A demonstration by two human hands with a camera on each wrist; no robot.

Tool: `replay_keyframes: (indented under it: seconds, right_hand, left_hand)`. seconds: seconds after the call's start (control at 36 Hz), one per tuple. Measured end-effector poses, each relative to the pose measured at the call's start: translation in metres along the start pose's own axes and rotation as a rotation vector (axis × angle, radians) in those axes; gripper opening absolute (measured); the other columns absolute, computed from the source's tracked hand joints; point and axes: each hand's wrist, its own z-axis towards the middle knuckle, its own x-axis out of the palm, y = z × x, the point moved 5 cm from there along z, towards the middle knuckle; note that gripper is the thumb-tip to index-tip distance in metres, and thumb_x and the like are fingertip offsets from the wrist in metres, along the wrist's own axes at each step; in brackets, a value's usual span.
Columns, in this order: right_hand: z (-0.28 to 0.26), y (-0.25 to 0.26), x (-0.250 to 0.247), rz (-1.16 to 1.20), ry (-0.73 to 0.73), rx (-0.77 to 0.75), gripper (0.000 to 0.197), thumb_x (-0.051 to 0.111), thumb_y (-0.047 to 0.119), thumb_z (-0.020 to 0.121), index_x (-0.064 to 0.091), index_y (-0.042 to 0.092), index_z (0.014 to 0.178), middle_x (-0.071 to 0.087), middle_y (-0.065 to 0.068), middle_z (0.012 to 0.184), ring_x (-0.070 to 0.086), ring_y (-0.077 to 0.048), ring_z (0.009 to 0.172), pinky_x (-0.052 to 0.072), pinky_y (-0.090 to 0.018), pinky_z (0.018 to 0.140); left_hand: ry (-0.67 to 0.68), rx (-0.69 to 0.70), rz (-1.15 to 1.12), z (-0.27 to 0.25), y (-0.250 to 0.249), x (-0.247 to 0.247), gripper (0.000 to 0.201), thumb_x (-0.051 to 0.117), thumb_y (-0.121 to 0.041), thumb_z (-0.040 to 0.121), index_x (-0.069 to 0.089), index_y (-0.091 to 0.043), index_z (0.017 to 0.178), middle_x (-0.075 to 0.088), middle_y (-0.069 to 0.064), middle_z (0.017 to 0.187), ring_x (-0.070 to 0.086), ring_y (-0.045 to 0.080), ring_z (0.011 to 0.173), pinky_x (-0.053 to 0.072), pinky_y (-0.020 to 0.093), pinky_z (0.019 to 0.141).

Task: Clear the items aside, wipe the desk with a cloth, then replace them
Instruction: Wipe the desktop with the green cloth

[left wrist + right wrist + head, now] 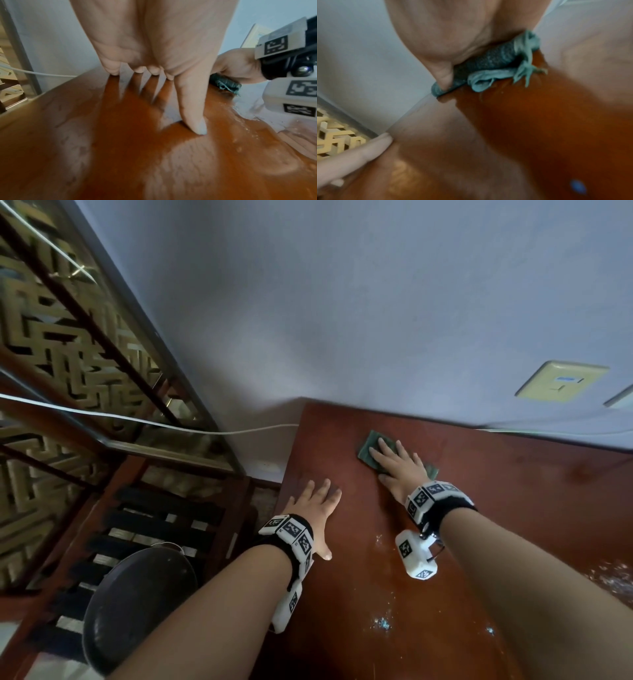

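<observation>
Green cloth (370, 446) under right hand (399, 465), near desk (513, 508) edge

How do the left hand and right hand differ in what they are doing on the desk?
The right hand presses a green cloth near the wall; the left hand rests on bare wood near the desk's left edge, holding nothing. Both lie flat, fingers extended.
</observation>
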Motion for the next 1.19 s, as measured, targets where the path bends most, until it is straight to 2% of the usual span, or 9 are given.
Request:
replay_keyframes:
  seconds: [0.11,0.33,0.58,0.75,0.86,0.94,1.03,1.11,1.19]
  right_hand:
    - [-0.018,0.009,0.011,-0.016,0.045,-0.042,0.061,0.04,0.031,0.099,0.007,0.041,0.15,-0.008,0.017,0.158,-0.013,-0.018,0.146,-0.004,-0.045,0.117]
    - [-0.087,0.032,0.047,-0.051,0.082,-0.173,0.062,0.04,0.026,0.1,0.006,0.045,0.148,-0.017,0.028,0.148,-0.019,-0.01,0.142,-0.01,-0.043,0.116]
    - [-0.151,0.049,0.074,0.038,0.087,-0.245,0.057,0.041,0.022,0.1,0.018,0.044,0.147,-0.008,0.03,0.149,-0.02,-0.005,0.139,-0.012,-0.037,0.116]
    - [-0.178,0.054,0.084,0.122,0.084,-0.279,0.062,0.041,0.003,0.096,0.03,0.041,0.144,0.003,0.031,0.148,-0.01,-0.001,0.141,-0.007,-0.033,0.117]
    - [-0.176,0.06,0.071,0.512,0.157,-0.042,0.042,0.046,0.005,0.096,0.055,0.025,0.132,0.037,0.009,0.149,0.02,-0.015,0.144,0.006,-0.037,0.118]
    - [-0.167,0.051,0.043,0.937,-0.002,0.187,0.036,0.044,0.002,0.094,0.065,0.022,0.117,0.064,0.005,0.118,0.054,-0.01,0.107,0.034,-0.028,0.105]
    - [-0.146,0.031,0.013,0.801,-0.291,0.223,0.045,0.039,-0.003,0.094,0.061,0.023,0.124,0.057,-0.005,0.132,0.053,-0.011,0.105,0.04,-0.013,0.084]
    - [-0.125,0.024,-0.002,0.74,-0.377,0.267,0.048,0.038,-0.002,0.095,0.055,0.022,0.133,0.04,-0.004,0.149,0.033,-0.021,0.139,0.023,-0.017,0.109]
    - [-0.103,0.023,0.005,0.558,-0.273,0.284,0.052,0.036,0.004,0.097,0.043,0.029,0.142,0.023,0.006,0.157,0.014,-0.024,0.146,0.01,-0.037,0.12]
  left_hand:
    - [0.009,-0.005,-0.006,-0.001,-0.001,-0.001,0.13,0.086,-0.038,0.073,-0.014,-0.028,0.157,-0.027,-0.003,0.162,-0.021,0.026,0.15,0.004,0.056,0.12]
    - [-0.092,-0.06,-0.044,-0.016,-0.009,0.0,0.119,0.083,-0.034,0.078,-0.004,-0.022,0.159,-0.014,-0.002,0.166,-0.008,0.024,0.153,0.014,0.05,0.122]
    - [-0.028,-0.02,-0.023,-0.047,-0.013,0.031,0.127,0.084,-0.049,0.072,-0.006,-0.027,0.158,-0.021,-0.003,0.164,-0.016,0.025,0.152,0.008,0.056,0.12]
    - [0.006,0.01,-0.001,-0.062,-0.022,0.055,0.132,0.085,-0.05,0.069,-0.008,-0.025,0.158,-0.023,-0.001,0.164,-0.019,0.027,0.151,0.006,0.057,0.119]
    - [0.01,0.012,0.016,-0.065,-0.024,0.06,0.136,0.088,-0.044,0.067,-0.012,-0.024,0.157,-0.025,0.0,0.163,-0.02,0.03,0.15,0.005,0.059,0.119]
    - [0.008,0.009,0.019,-0.066,-0.023,0.061,0.138,0.089,-0.043,0.067,-0.013,-0.025,0.157,-0.026,0.0,0.163,-0.021,0.03,0.15,0.004,0.059,0.119]
    - [0.005,0.009,0.018,-0.065,-0.022,0.061,0.138,0.089,-0.042,0.067,-0.014,-0.025,0.157,-0.025,-0.001,0.163,-0.02,0.029,0.15,0.005,0.058,0.119]
    - [-0.001,0.017,0.01,-0.065,-0.021,0.062,0.138,0.089,-0.041,0.067,-0.013,-0.026,0.157,-0.025,-0.001,0.163,-0.02,0.028,0.15,0.004,0.058,0.119]
    - [-0.006,0.024,-0.001,-0.065,-0.02,0.062,0.137,0.089,-0.041,0.068,-0.014,-0.026,0.157,-0.025,-0.001,0.163,-0.021,0.027,0.15,0.002,0.057,0.12]
